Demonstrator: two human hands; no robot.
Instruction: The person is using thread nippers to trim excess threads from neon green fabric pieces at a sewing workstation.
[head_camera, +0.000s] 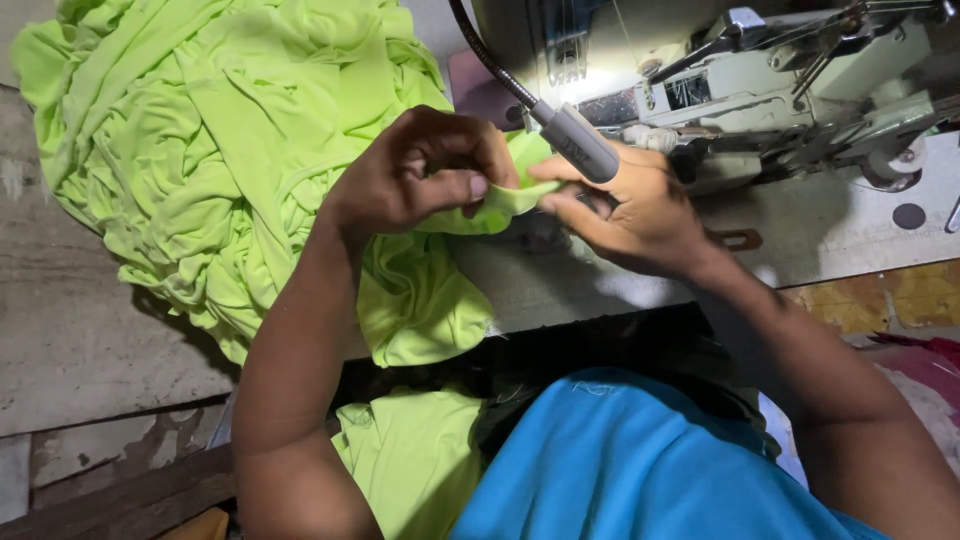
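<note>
I see my left hand (425, 175) and right hand (630, 205) both pinching the lime-green fabric (505, 200) beside the sewing machine (760, 90).

A pale green industrial sewing machine (800, 90) sits at the upper right, its metal parts brightly lit near the needle area. A flexible black gooseneck lamp (575, 140) with a grey cylindrical head curves down from the top edge in front of the machine. The machine rests on a worn grey table (850, 230), which shows 1 dark round hole and a brown oval slot. A weathered grey surface (70, 330) lies at the left, with a wooden plank (110, 500) below it. Blue clothing (620, 460) fills the lower middle. Pink cloth (925, 365) lies at the right edge, below a yellowish patch (900, 295).
</note>
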